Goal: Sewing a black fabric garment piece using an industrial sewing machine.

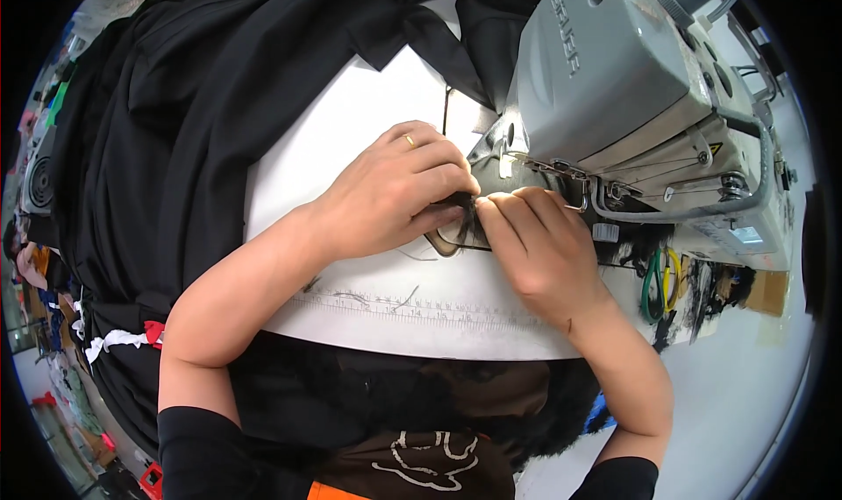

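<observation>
My left hand (395, 189), with a ring on one finger, bends its fingers in a pinch just left of the sewing machine's needle area. My right hand (545, 250) curls in from the other side, its thumb and fingertips pressed together. The fingertips of both almost meet at a small bit of black fabric (468, 226), mostly hidden by the fingers. Right behind them stands the grey and white sewing machine (605, 70), its lit needle plate and presser foot (507, 160) close to the fingertips.
A large heap of black fabric (202, 88) covers the left and far side of the white table (303, 180). Along the near edge runs a ruler scale (421, 311) with loose threads. Green and yellow loops (660, 285) hang at the right; dark fuzzy material covers my lap.
</observation>
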Demonstrator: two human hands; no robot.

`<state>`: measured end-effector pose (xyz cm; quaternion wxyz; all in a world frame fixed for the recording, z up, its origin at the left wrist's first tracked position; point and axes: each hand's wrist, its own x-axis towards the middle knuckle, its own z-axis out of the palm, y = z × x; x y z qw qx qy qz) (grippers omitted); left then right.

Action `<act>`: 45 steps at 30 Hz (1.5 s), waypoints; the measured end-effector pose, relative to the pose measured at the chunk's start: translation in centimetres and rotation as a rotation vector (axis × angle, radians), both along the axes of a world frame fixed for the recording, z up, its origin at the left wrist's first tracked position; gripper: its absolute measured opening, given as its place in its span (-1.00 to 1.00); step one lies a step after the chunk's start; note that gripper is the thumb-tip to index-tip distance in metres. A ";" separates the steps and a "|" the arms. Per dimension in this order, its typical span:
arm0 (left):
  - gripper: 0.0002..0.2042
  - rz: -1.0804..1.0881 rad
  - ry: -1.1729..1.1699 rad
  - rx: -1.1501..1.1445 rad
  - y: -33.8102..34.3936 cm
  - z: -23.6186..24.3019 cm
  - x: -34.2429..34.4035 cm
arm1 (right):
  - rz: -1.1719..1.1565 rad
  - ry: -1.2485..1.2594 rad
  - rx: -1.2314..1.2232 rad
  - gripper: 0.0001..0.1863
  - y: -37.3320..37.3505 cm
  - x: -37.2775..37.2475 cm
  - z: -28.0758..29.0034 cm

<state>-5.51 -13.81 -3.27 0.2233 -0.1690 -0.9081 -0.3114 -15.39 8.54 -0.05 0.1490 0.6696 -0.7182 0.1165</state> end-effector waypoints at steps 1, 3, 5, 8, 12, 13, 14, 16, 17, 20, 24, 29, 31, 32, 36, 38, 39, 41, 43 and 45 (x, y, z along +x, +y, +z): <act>-0.73 0.000 0.048 -0.038 0.1 0.1 0.0 | -0.004 -0.003 0.003 -0.64 0.0 -0.2 0.1; -0.72 -0.003 0.093 -0.073 0.3 0.0 0.1 | 0.069 0.071 0.027 -0.62 0.0 -0.6 0.1; -0.75 0.028 0.150 -0.135 0.4 -0.1 0.2 | 0.060 0.096 0.036 -0.61 0.1 -0.6 -0.1; -0.79 0.033 0.136 -0.240 0.5 0.0 0.5 | 0.038 0.084 0.018 -0.61 0.3 -0.5 -0.3; -0.80 0.033 0.163 -0.334 0.8 0.4 0.6 | -0.021 0.033 -0.067 -0.63 0.8 -0.2 -1.2; -0.79 0.033 0.158 -0.353 1.0 0.6 0.8 | -0.023 0.033 -0.070 -0.63 0.9 -0.1 -1.3; -0.78 0.034 0.153 -0.372 1.2 0.8 0.9 | -0.028 0.027 -0.072 -0.63 1.1 -0.1 -1.4; -0.79 0.035 0.147 -0.379 1.4 1.1 1.1 | -0.037 0.021 -0.077 -0.63 1.2 0.1 -1.2; -0.79 0.039 0.140 -0.384 1.5 1.2 1.2 | -0.049 0.009 -0.027 -0.62 1.1 0.3 -0.9; -0.81 0.033 0.109 -0.366 1.5 1.0 1.4 | -0.064 -0.003 0.051 -0.61 1.3 0.4 -0.6; -0.83 0.026 0.120 -0.326 1.5 1.1 1.3 | -0.055 -0.222 0.028 -0.60 1.7 0.4 -0.6; -0.70 -0.003 0.063 -0.204 1.7 0.9 1.5 | -0.033 -0.230 -0.034 -0.62 2.9 0.1 -1.5; -0.78 0.011 0.059 -0.211 1.9 0.6 1.6 | -0.012 -0.213 -0.065 -0.64 3.0 0.0 -1.8; -0.84 0.020 0.055 -0.211 2.0 0.5 1.6 | -0.018 -0.191 -0.060 -0.64 3.0 0.0 -2.0; -0.81 0.023 0.060 -0.218 1.9 -0.3 0.3 | -0.084 -0.141 -0.003 -0.66 3.1 -1.0 -2.8; -0.77 0.030 0.064 -0.286 2.0 0.9 -0.2 | -0.107 -0.068 0.017 -0.67 3.3 -1.7 -1.6; -0.77 0.037 0.078 -0.294 2.0 1.3 -0.2 | -0.102 -0.053 0.008 -0.67 3.5 -1.9 -1.3; -0.74 0.035 0.058 -0.284 1.8 0.7 -0.7 | -0.127 -0.069 0.027 -0.66 3.6 -2.5 -2.2; -0.75 0.043 0.076 -0.257 1.9 0.7 -1.0 | -0.131 -0.077 0.061 -0.67 3.7 -2.7 -2.4; -0.76 0.049 0.095 -0.230 1.8 0.8 -1.1 | -0.133 -0.188 0.072 -0.66 3.5 -2.9 -2.1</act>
